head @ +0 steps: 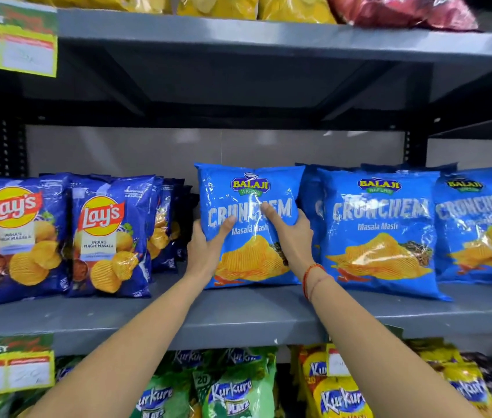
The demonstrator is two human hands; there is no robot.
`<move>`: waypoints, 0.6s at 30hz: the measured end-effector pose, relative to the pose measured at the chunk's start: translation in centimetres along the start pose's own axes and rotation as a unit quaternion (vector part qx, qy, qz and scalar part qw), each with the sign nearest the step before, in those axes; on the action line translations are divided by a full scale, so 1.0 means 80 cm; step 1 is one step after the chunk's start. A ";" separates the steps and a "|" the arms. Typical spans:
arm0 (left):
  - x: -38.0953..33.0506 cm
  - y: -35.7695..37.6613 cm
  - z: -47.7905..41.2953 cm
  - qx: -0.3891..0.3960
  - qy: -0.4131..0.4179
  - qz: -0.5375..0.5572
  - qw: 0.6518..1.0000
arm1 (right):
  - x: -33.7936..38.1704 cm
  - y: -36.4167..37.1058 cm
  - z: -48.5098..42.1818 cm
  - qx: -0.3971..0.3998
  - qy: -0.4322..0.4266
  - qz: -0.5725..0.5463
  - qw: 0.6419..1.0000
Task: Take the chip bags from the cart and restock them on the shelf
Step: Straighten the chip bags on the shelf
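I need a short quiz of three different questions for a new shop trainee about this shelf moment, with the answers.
1. True or false: both hands hold the same chip bag.
2. Which brand stands left of the held bag? A) Kurkure B) Lay's C) Balaji
3. Which wrist has a red thread?

Key:
1. True: the left hand and right hand grip one Balaji Crunchem bag standing on the grey shelf.
2. B: the Lay's bags.
3. The right wrist, with the red thread.
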State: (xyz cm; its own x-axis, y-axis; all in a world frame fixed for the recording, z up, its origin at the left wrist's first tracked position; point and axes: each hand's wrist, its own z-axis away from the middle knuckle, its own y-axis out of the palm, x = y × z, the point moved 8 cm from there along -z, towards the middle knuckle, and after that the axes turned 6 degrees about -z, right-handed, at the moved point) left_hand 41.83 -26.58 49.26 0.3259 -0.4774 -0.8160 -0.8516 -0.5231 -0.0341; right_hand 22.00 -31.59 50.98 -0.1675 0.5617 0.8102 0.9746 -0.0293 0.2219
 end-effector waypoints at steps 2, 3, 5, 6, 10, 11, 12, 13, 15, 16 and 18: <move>-0.002 0.000 0.002 0.002 -0.003 -0.013 1.000 | 0.002 -0.005 0.004 -0.012 0.003 0.010 1.000; -0.004 -0.002 0.003 -0.006 0.000 -0.020 1.000 | 0.005 -0.007 0.008 -0.018 0.003 0.015 1.000; -0.016 -0.015 0.006 -0.064 0.034 -0.059 0.996 | 0.014 -0.016 0.013 -0.035 -0.010 0.038 0.999; -0.028 -0.022 0.009 -0.104 0.070 -0.086 0.988 | 0.022 -0.024 0.016 -0.044 -0.026 0.055 0.997; -0.095 -0.005 0.048 -0.176 0.239 -0.138 0.945 | 0.069 -0.065 0.032 -0.062 -0.120 0.093 0.986; -0.110 0.013 0.059 -0.164 0.271 -0.142 0.938 | 0.082 -0.079 0.037 -0.071 -0.146 0.104 0.981; -0.124 0.036 0.069 -0.138 0.298 -0.144 0.934 | 0.096 -0.094 0.041 -0.083 -0.173 0.117 0.974; -0.136 0.063 0.079 -0.102 0.318 -0.142 0.932 | 0.108 -0.111 0.044 -0.101 -0.200 0.132 0.966; -0.152 0.118 0.095 -0.023 0.331 -0.132 0.934 | 0.128 -0.150 0.046 -0.152 -0.241 0.169 0.944; -0.155 0.144 0.100 0.011 0.323 -0.129 0.937 | 0.134 -0.172 0.044 -0.183 -0.248 0.194 0.931; -0.149 0.190 0.104 0.066 0.285 -0.122 0.948 | 0.136 -0.214 0.033 -0.236 -0.227 0.233 0.916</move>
State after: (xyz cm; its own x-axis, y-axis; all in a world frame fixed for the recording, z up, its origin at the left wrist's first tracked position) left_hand 21.56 -22.99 53.68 0.6566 -0.6776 -0.3313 -0.7542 -0.5919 -0.2842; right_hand 3.86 -22.77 54.59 0.4342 0.6796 0.5913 0.7342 -0.6473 0.2048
